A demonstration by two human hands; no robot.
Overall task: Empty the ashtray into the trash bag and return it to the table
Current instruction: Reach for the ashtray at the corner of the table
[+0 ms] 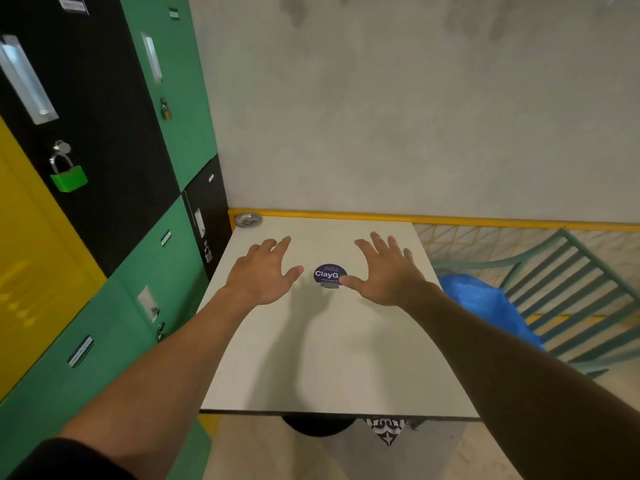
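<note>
A small round metal ashtray point(248, 220) sits at the far left corner of the white table point(332, 358), against the yellow wall trim. The blue trash bag point(485, 306) lies on a chair just right of the table. My left hand point(263, 271) hovers over the table's far middle, palm down with fingers spread, a hand's length short of the ashtray. My right hand point(384, 271) is held the same way beside it, and its thumb covers the edge of a round purple sticker point(327, 273). Both hands hold nothing.
Green, black and yellow lockers point(104, 202) with padlocks stand close along the table's left side. A grey wall rises behind the table. A teal slatted chair point(571, 289) stands to the right, under the blue bag. A dark round table base point(317, 424) shows below the near edge.
</note>
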